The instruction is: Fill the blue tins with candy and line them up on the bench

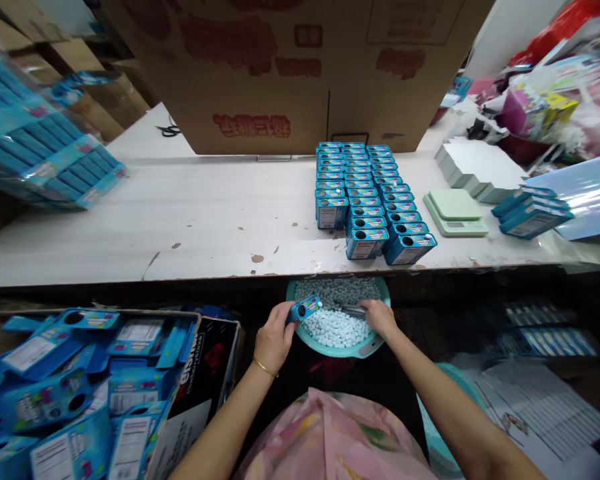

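I see the person's left hand (274,340) with its fingers grasping a small blue rectangular container (305,308) with a round dark opening, held tilted above the left side of a round turquoise plastic bowl (330,351). Small white pellets (335,331) fill much of the bowl. The right hand (380,319) has its fingers closed around a grey metal-looking scoop (353,311) that reaches in over the pellets; its exact shape is blurred to me. Beyond the bowl, upright blue containers (363,200) stand in close columns on a worn white table (215,220), with a pale green scale (455,208) just to their right. At lower left, I see more blue containers (135,333) jumbled in an open black-sided carton (213,360).
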### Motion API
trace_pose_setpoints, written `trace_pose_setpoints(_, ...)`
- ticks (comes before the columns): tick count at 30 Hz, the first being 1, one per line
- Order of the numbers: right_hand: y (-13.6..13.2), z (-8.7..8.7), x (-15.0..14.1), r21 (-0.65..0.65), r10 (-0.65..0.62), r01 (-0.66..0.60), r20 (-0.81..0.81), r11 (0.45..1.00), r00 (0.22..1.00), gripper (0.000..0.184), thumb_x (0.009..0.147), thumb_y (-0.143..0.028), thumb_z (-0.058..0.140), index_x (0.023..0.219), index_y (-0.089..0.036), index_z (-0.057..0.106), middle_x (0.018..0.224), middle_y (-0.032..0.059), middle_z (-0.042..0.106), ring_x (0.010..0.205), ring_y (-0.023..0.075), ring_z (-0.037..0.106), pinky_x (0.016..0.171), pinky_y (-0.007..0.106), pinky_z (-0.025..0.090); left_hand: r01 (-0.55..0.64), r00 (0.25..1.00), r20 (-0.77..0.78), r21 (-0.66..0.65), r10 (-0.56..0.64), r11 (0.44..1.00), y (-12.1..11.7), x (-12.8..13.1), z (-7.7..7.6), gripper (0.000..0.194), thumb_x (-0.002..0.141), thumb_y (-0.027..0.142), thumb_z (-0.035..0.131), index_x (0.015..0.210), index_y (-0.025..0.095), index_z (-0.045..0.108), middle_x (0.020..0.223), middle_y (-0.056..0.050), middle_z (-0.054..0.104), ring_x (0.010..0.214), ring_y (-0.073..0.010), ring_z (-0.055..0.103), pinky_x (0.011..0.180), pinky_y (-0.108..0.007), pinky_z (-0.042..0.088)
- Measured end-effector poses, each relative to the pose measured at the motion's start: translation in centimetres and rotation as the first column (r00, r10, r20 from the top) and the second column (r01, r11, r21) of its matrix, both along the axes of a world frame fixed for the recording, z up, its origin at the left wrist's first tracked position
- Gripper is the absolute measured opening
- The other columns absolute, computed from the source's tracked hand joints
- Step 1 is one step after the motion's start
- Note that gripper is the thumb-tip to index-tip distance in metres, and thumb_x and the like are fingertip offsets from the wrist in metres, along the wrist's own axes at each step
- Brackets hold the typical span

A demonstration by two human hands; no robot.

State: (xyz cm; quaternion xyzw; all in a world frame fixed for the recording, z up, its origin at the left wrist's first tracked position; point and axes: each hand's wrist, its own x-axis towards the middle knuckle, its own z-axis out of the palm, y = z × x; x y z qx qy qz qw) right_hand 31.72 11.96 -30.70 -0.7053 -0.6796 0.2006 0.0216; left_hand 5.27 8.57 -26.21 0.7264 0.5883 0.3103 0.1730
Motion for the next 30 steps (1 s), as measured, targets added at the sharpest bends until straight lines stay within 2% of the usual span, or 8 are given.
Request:
trace_pose_setpoints(4, -0.1, 0.8, 2.0, -0.007, -0.045, 0.045, -0.296, 0.999, 0.954, 0.031, 0.073, -0.017, 0.039, 0.089, -0.022, 0.065, 0.085, 0.002, 0.066, 0.079, 0.0151, 0.057, 0.065, 0.022, 0.039, -0.052, 0.997, 0.047, -0.032, 0.054, 0.998, 0.3, -0.4, -0.4, 0.033, 0.076, 0.024, 0.045, 0.108, 0.023, 0.046, 0.107, -0.004, 0.053, 0.093, -0.0172, 0.054, 0.08, -0.03, 0.044)
trace_pose_setpoints(8, -1.2, 4.9, 1.8, 0.069, 0.066, -0.041, -0.422, 0.997, 0.904, 0.029, 0.074, -0.018, 0.039, 0.087, -0.019, 0.065, 0.079, 0.0012, 0.065, 0.073, 0.0134, 0.056, 0.064, 0.021, 0.04, -0.029, 0.998, 0.052, -0.046, 0.031, 0.999, 0.6, 0.6, -1.0, 0.033, 0.075, 0.023, 0.046, 0.108, 0.023, 0.046, 0.106, -0.004, 0.054, 0.089, -0.0163, 0.055, 0.078, -0.029, 0.044)
trace_pose_setpoints(11, -2.5, 9.2, -0.4, 0.197, 0.205, -0.164, -0.211, 0.967, 0.956, 0.032, 0.075, -0.016, 0.039, 0.093, -0.025, 0.063, 0.089, 0.0004, 0.063, 0.083, 0.0138, 0.055, 0.068, 0.022, 0.038, 0.019, 0.998, 0.061, -0.039, -0.017, 0.999, 0.7, 1.9, -1.0, 0.035, 0.074, 0.02, 0.046, 0.109, 0.023, 0.046, 0.106, -0.004, 0.054, 0.086, -0.0152, 0.055, 0.078, -0.028, 0.044)
trace_pose_setpoints(14, -3.7, 13.2, -2.9, 0.189, 0.3, -0.312, 0.09, 0.931, 0.95, 0.036, 0.075, -0.012, 0.037, 0.099, -0.027, 0.059, 0.087, 0.003, 0.061, 0.079, 0.0143, 0.056, 0.064, 0.022, 0.037, 0.037, 0.997, 0.069, -0.035, -0.035, 0.999, 0.6, 2.6, -0.9, 0.036, 0.073, 0.017, 0.045, 0.109, 0.022, 0.046, 0.107, -0.004, 0.054, 0.085, -0.0151, 0.055, 0.078, -0.029, 0.044)
trace_pose_setpoints(18, -4.5, 15.9, -3.3, 0.196, 0.323, -0.376, 0.256, 0.906, 0.911, 0.036, 0.077, -0.013, 0.034, 0.103, -0.024, 0.057, 0.086, 0.0049, 0.059, 0.076, 0.0146, 0.056, 0.06, 0.022, 0.036, 0.013, 0.996, 0.092, -0.054, -0.008, 0.998, 0.2, 2.2, -0.3, 0.034, 0.074, 0.02, 0.044, 0.108, 0.022, 0.046, 0.105, -0.005, 0.055, 0.089, -0.0167, 0.055, 0.079, -0.03, 0.044)
trace_pose_setpoints(24, -4.4, 13.8, 1.8, 0.288, 0.124, -0.161, 0.143, 0.944, 0.982, 0.036, 0.081, -0.02, 0.032, 0.108, -0.028, 0.054, 0.093, 0.0018, 0.059, 0.08, 0.013, 0.055, 0.062, 0.021, 0.037, 0.008, 0.996, 0.088, 0.075, -0.014, 0.997, 0.6, 1.0, 4.6, 0.036, 0.073, 0.019, 0.044, 0.109, 0.023, 0.046, 0.107, -0.004, 0.054, 0.09, -0.0175, 0.055, 0.081, -0.03, 0.043)
trace_pose_setpoints(27, -4.9, 11.7, 3.3, 0.296, 0.064, -0.072, 0.036, 0.952, 0.997, 0.034, 0.082, -0.022, 0.032, 0.103, -0.028, 0.058, 0.089, 0.0014, 0.061, 0.08, 0.0138, 0.056, 0.063, 0.021, 0.038, -0.003, 0.982, 0.186, 0.069, -0.01, 0.998, 4.2, 1.7, 7.3, 0.036, 0.073, 0.023, 0.045, 0.11, 0.022, 0.045, 0.101, -0.003, 0.057, 0.066, -0.013, 0.059, 0.066, -0.026, 0.047)
trace_pose_setpoints(30, -5.5, 9.8, 3.3, 0.269, 0.05, -0.027, -0.081, 0.963, 0.995, 0.033, 0.081, -0.022, 0.033, 0.1, -0.027, 0.06, 0.088, 0.0015, 0.062, 0.08, 0.0142, 0.057, 0.064, 0.022, 0.039, 0.065, 0.939, 0.337, 0.014, -0.066, 0.998, 10.0, 3.7, 8.3, 0.035, 0.074, 0.025, 0.045, 0.108, 0.021, 0.044, 0.1, -0.003, 0.057, 0.047, -0.0079, 0.054, 0.053, -0.023, 0.046)
